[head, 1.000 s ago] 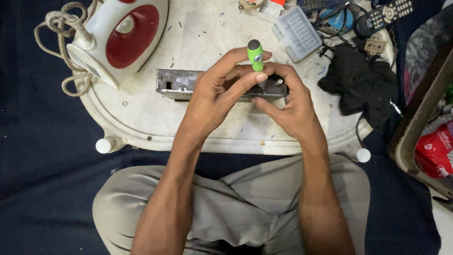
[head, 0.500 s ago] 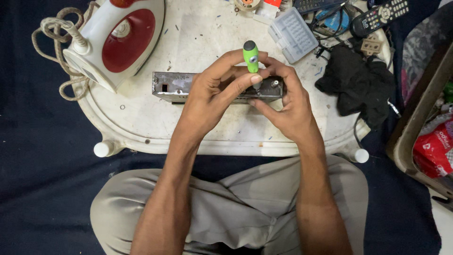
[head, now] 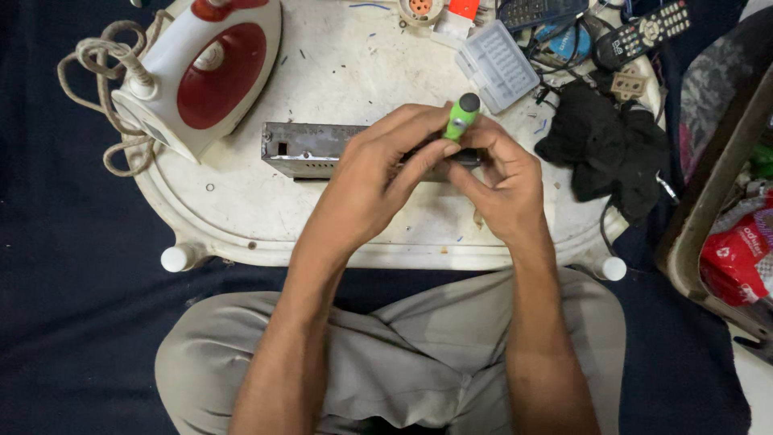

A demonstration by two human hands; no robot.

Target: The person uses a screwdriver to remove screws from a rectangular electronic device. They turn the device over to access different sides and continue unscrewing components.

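A grey metal box (head: 310,149) lies across the white oval tray table (head: 354,234). My left hand (head: 378,173) lies over the box's right half, fingers wrapped over its far side and thumb at the front. A screwdriver with a green handle and black cap (head: 462,118) stands nearly upright over the box's right end. My right hand (head: 503,181) closes around its lower part, fingertips touching my left thumb. The tip and the box's right end are hidden by both hands.
A red and white clothes iron (head: 205,76) with a coiled cord (head: 97,72) sits at the table's back left. A clear plastic case (head: 498,66), remote controls (head: 644,32), a black cloth (head: 604,149) and cables crowd the back right. A chair frame (head: 708,201) stands to the right.
Both hands stay on the box and the screwdriver. The green handle has tipped slightly to the right. The view has shifted a little.
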